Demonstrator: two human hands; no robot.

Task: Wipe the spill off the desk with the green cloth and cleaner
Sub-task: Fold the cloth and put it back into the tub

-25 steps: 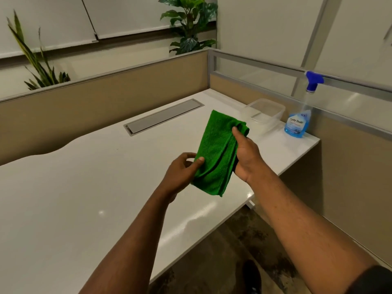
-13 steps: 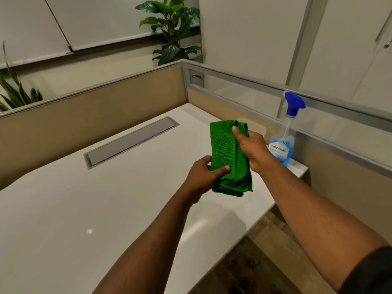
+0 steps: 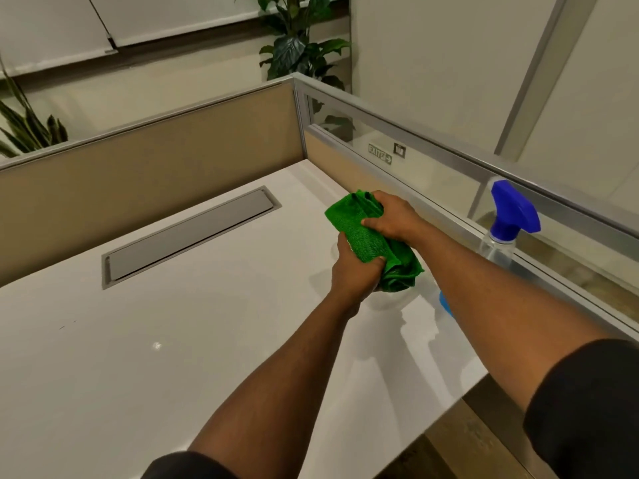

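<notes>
The green cloth (image 3: pixel 366 236) is bunched between both hands above the far right part of the white desk (image 3: pixel 173 340). My left hand (image 3: pixel 356 274) grips its lower end from below, and my right hand (image 3: pixel 390 216) clamps its upper end from above. The spray cleaner bottle (image 3: pixel 505 233), clear with a blue trigger head, stands by the right partition; my right forearm hides its lower part. A clear plastic container (image 3: pixel 387 302) lies under the hands, mostly hidden. No spill is visible to me on the desk.
A grey cable flap (image 3: pixel 186 236) is set into the desk near the back. Tan partitions (image 3: pixel 138 160) with metal rails and glass close the back and right sides. Potted plants (image 3: pixel 301 46) stand behind them. The desk's front edge drops to the floor at lower right.
The cloth has gone from hanging flat between my hands to a bunched wad. Both hands have moved forward and lower over the container, and my view has shifted closer to the desk corner.
</notes>
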